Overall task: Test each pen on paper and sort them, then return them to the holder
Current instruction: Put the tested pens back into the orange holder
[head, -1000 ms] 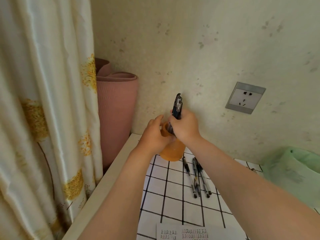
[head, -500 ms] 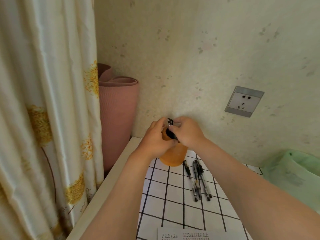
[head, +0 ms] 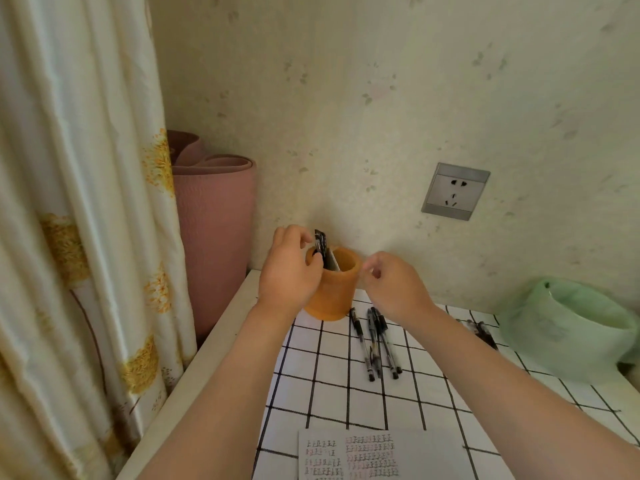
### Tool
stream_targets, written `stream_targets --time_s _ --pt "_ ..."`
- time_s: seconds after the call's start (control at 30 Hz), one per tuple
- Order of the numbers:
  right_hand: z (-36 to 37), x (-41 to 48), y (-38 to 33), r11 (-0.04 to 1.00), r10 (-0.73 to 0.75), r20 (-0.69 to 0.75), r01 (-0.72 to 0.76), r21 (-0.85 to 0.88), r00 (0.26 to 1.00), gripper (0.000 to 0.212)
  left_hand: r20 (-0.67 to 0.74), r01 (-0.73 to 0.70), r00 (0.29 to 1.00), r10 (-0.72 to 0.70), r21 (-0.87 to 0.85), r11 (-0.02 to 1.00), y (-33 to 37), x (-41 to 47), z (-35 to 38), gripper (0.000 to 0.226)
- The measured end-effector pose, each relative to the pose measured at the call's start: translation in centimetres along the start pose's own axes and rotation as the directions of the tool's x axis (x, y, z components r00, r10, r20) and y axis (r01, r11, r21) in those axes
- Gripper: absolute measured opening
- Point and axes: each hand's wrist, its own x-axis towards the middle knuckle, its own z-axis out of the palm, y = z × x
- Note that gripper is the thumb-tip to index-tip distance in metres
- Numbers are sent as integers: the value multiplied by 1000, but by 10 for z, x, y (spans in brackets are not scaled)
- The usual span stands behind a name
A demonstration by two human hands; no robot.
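Orange holder (head: 334, 292) on worktop (head: 329, 393), black pens (head: 321, 244) upright inside: left hand (head: 289, 271) grips its rim, right hand (head: 391, 285) loosely curled, holding nothing, just beside it; loose pens (head: 374, 341) lie near.

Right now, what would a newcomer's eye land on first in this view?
The orange holder by the wall, with dark pens standing in it; the left hand grips it and the right hand hovers empty beside it. On the grid table, loose pens lie just right of it, and a pink mat stands in the left corner.
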Motion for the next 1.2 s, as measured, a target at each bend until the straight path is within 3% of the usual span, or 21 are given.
stream_targets --time_s 0.1,0.23,0.37,0.47,0.63,0.77,0.87,1.03,1.2 --pt "8 -25 20 963 154 153 -113 -245 976 41 42 -123 991 124 -7 992 19 -22 8 12" --pt "23 -52 36 906 273 284 -147 -396 919 73 375 -163 916 141 29 986 23 -47 29 12" --pt "25 -63 44 918 226 269 -113 -379 936 61 620 -193 783 49 168 967 21 -62 42 25" --pt "19 -62 50 917 212 282 -91 -389 936 45 631 -280 772 79 225 933 19 -65 47 40" --pt "1 -57 72 923 165 379 -6 -386 911 52 685 -331 727 54 280 901 17 -65 55 63" --pt "-10 -55 87 936 44 469 128 -328 882 54 745 -356 667 25 288 889 18 -64 58 71" --pt "-10 -57 91 923 -57 483 231 -308 874 52 782 -382 623 -11 317 868 19 -65 60 66" --pt "2 -59 89 863 -195 465 376 -337 863 40 787 -372 615 -38 332 867 23 -64 57 33" --pt "12 -60 84 816 -285 441 457 -355 851 30 786 -283 606 -123 358 890 23 -61 53 28"
